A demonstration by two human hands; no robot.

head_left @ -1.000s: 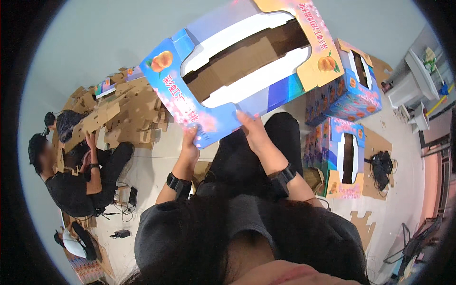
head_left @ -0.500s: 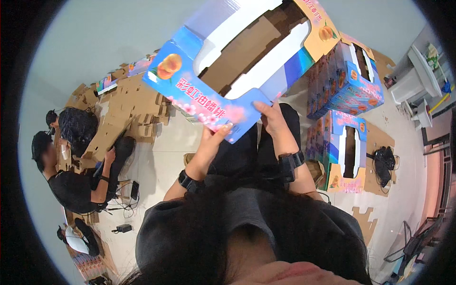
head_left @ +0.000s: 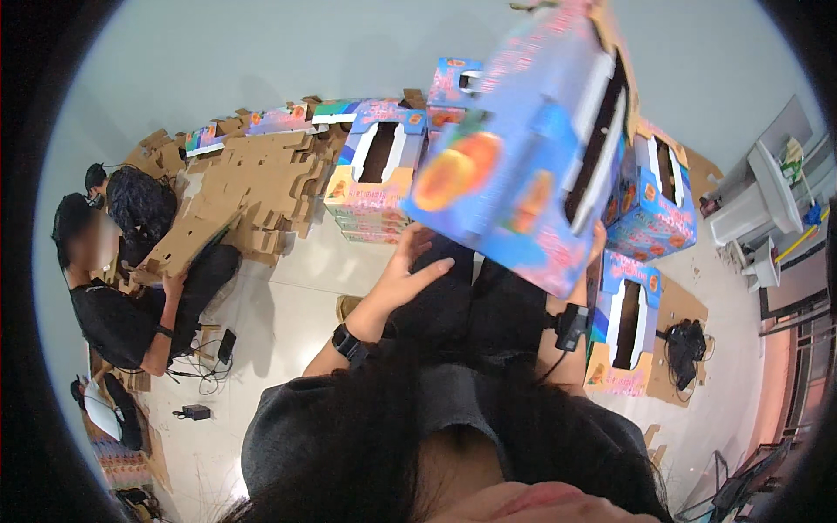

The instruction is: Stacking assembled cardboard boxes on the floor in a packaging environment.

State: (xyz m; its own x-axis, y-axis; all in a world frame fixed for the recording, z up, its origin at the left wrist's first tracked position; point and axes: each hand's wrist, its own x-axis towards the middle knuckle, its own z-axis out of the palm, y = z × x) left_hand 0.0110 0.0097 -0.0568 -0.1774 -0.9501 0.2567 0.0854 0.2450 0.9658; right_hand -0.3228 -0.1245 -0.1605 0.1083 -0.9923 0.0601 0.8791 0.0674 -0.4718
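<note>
Head view of two bare hands and a printed fruit box, as I see it from my remote station. The blue and pink box (head_left: 514, 183), blurred and tilted, is raised above the seated person's dark trousers (head_left: 436, 318); its long cut-out opening faces right. I find the left hand (head_left: 390, 288) just below the box's lower left edge, its fingers spread and the thumb standing apart; whether the fingertips touch the cardboard I cannot tell. The right hand (head_left: 599, 244) lies at the lower right edge, mostly hidden behind the box, so I cannot tell how its fingers close.

Beneath runs a pale, glossy tiled floor (head_left: 301, 318). Similar boxes stand on it: a stack (head_left: 375, 187) beyond the left hand and two groups on the right, one farther (head_left: 649, 213) and one nearer (head_left: 622, 327). Flat brown cardboard (head_left: 261, 179) covers the floor at left, where a co-worker (head_left: 113, 322) in black sits with a hand at a panel (head_left: 192, 240). A grey wall (head_left: 288, 52) closes the far side; a white basin (head_left: 757, 192) stands at right.
</note>
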